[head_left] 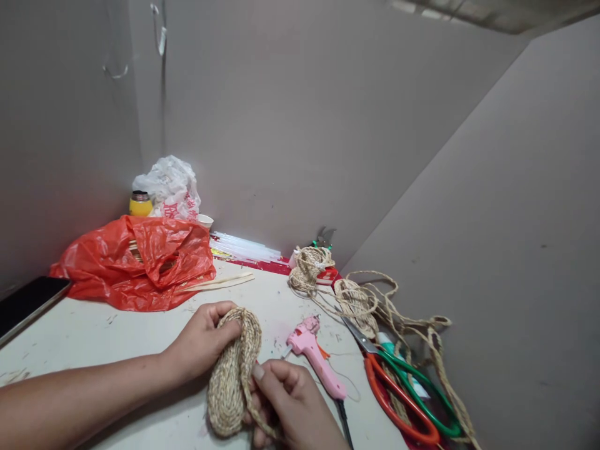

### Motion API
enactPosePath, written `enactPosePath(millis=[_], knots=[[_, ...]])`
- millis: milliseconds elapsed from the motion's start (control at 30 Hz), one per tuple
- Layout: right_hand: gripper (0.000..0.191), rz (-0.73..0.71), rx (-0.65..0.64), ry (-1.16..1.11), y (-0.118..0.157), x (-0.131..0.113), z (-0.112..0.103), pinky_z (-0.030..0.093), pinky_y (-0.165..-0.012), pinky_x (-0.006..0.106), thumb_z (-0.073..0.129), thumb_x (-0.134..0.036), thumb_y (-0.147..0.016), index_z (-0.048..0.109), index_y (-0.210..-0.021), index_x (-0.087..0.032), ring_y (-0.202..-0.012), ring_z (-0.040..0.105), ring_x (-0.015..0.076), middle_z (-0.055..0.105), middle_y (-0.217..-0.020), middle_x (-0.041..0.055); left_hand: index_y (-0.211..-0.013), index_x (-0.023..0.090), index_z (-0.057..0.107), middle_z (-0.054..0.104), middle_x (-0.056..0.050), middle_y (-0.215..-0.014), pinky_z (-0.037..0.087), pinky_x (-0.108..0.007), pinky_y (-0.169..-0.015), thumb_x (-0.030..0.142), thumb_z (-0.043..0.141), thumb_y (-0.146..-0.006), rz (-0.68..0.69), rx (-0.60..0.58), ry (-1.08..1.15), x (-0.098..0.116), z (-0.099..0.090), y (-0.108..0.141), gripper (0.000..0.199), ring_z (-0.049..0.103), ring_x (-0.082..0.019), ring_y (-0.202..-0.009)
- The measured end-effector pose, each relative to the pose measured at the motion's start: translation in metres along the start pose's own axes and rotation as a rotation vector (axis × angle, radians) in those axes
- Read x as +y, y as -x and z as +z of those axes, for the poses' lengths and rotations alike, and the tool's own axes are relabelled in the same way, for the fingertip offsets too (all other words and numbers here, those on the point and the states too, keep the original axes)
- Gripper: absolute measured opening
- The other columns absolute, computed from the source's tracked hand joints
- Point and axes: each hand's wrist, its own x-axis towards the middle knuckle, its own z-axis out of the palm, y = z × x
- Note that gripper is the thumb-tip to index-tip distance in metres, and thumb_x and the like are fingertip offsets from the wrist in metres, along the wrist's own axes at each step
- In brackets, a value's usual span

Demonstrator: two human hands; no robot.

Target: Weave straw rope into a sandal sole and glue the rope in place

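Observation:
A flat oblong coil of braided straw cord (225,387) hangs tilted over the white table, near the front edge. My left hand (210,337) grips its upper end, with the thumb on the front face. At its lower right side my right hand (293,400) pinches the cord's running end, thumb and fingers pressed together. Part of that cord passes beneath my right fingers and is hidden there. Just to the right lies a pink glue gun (315,356), its nozzle end toward the back and its black cable running to the front.
Scissors with red and green handles (398,387) and loose braided cord (356,303) lie at right. A red plastic bag (140,262), phone (32,306), yellow jar (140,205) and white bag (171,184) are at left. Clear glue sticks (246,247) line the back wall.

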Motion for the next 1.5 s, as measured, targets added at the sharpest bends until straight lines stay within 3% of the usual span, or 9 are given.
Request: enactPosePath(millis=[233,467,633,867,1067,1167,1267,1367,1500], knots=[[0.051,-0.13,0.142,0.059,0.011,-0.021,-0.009,0.026,-0.033,0.014,0.065,-0.064,-0.071,0.062,-0.072,-0.013,-0.029,0.041,0.0024,0.055,-0.046,-0.0045,-0.07,0.013,0.063,0.066,-0.002,-0.06,0.043,-0.023,-0.054,0.026,0.067,-0.067,-0.13,-0.076,0.141,0.003,0.0,-0.003,0.014,0.056,-0.012,-0.051],[0.044,-0.221,0.287,0.041,0.025,-0.042,-0.015,0.022,-0.04,0.015,0.072,-0.057,-0.067,0.065,-0.08,-0.015,-0.041,0.029,0.0037,0.039,-0.048,-0.009,-0.065,0.013,0.059,0.06,0.001,-0.053,0.038,-0.022,-0.049,0.031,0.071,-0.066,-0.142,-0.061,0.064,0.004,-0.001,-0.004,0.021,0.051,-0.01,-0.046],[0.033,-0.383,0.408,0.282,0.027,-0.05,-0.024,0.034,-0.046,0.018,0.071,-0.047,-0.072,0.066,-0.086,-0.018,-0.05,0.039,0.0084,0.045,-0.058,-0.0052,-0.071,0.012,0.061,0.063,-0.002,-0.058,0.038,-0.023,-0.051,0.03,0.068,-0.068,-0.154,-0.107,0.042,0.005,-0.001,-0.002,0.02,0.053,-0.011,-0.049],[0.038,-0.742,0.357,0.85,0.024,-0.042,-0.027,0.051,-0.072,0.028,0.06,-0.028,-0.082,0.056,-0.119,-0.024,-0.08,0.063,0.0178,0.066,-0.098,0.0051,-0.068,0.012,0.06,0.056,0.002,-0.054,0.036,-0.023,-0.051,0.027,0.065,-0.068,-0.145,-0.146,-0.039,0.004,-0.001,0.0,0.016,0.046,-0.009,-0.047],[0.056,-0.8,0.266,1.01,0.024,-0.034,-0.023,0.052,-0.08,0.03,0.063,-0.025,-0.078,0.045,-0.13,-0.027,-0.093,0.064,0.0198,0.064,-0.116,0.0053,-0.068,0.012,0.062,0.052,0.003,-0.056,0.036,-0.023,-0.054,0.024,0.06,-0.068,-0.127,-0.191,-0.179,0.001,0.003,0.006,0.012,0.044,-0.01,-0.052],[0.057,-0.866,0.236,1.079,0.019,-0.03,-0.024,0.053,-0.077,0.03,0.062,-0.02,-0.075,0.044,-0.129,-0.025,-0.091,0.065,0.0199,0.065,-0.113,0.0056,-0.069,0.012,0.062,0.052,0.003,-0.059,0.037,-0.024,-0.058,0.022,0.058,-0.067,-0.109,-0.209,-0.215,-0.002,0.008,0.01,0.011,0.044,-0.011,-0.057],[0.035,-0.919,0.184,1.095,0.013,-0.026,-0.026,0.052,-0.073,0.028,0.057,-0.016,-0.08,0.053,-0.114,-0.022,-0.085,0.066,0.0185,0.068,-0.099,0.005,-0.069,0.012,0.061,0.049,0.004,-0.059,0.037,-0.023,-0.06,0.023,0.058,-0.067,-0.104,-0.194,-0.24,-0.006,0.011,0.012,0.011,0.042,-0.011,-0.06],[0.015,-0.874,0.158,1.069,0.008,-0.024,-0.028,0.05,-0.066,0.026,0.053,-0.018,-0.086,0.059,-0.099,-0.021,-0.075,0.065,0.0169,0.068,-0.085,0.0037,-0.069,0.013,0.059,0.045,0.005,-0.059,0.035,-0.022,-0.058,0.027,0.06,-0.069,-0.109,-0.186,-0.28,-0.008,0.011,0.013,0.014,0.039,-0.011,-0.06],[0.012,-0.781,0.152,1.026,0.007,-0.025,-0.029,0.048,-0.064,0.025,0.051,-0.02,-0.088,0.062,-0.093,-0.021,-0.072,0.064,0.0166,0.068,-0.081,0.0032,-0.069,0.013,0.058,0.044,0.005,-0.06,0.035,-0.023,-0.059,0.027,0.059,-0.07,-0.095,-0.191,-0.364,-0.006,0.009,0.011,0.014,0.038,-0.011,-0.062]])
